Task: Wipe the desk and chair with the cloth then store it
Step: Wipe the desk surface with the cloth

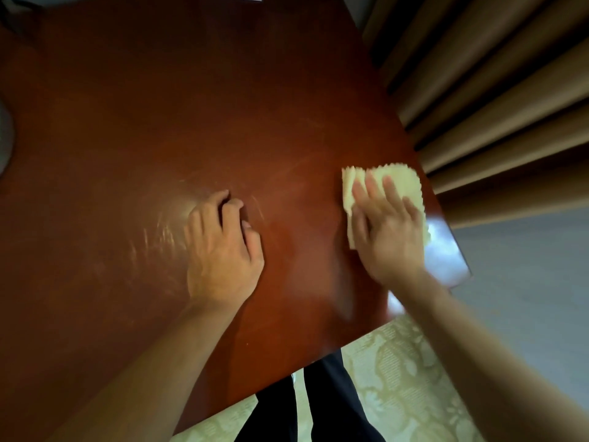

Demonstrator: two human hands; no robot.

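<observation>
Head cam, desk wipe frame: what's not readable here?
- Cloth: its near part is hidden under the right hand; full shape unknown.
- Right hand: motion-blurred, finger detail soft.
- Left hand: fingers curled on the desk; their undersides are hidden.
- Desk: far and left edges cut off by the frame.
- Chair: not in view.
- Pale object at the left edge: cropped, unidentifiable.

nothing to read here, no words, labels, brands or numbers anywhere on the counter [159,122], the cloth [398,183] or the curtain [494,90]
</observation>
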